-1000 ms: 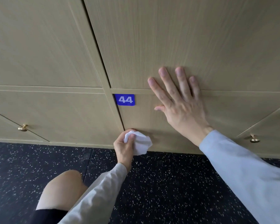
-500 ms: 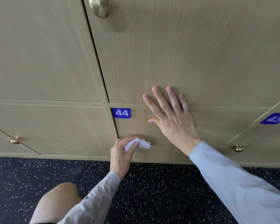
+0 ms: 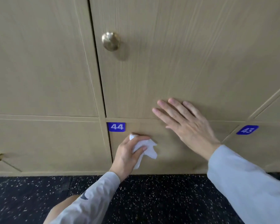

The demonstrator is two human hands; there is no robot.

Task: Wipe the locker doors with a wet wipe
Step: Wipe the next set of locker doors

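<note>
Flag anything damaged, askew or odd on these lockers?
Nothing stands out. The tan wood-grain locker doors look shut and unmarked, and the blue 44 number label sits straight. The left hand grips the crumpled white wet wipe.

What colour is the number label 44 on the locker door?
Blue with white digits: the label 44, seen in the head view.

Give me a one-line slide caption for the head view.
Left hand wipes door 44 with a wet wipe; right hand rests flat on the doors.
</note>
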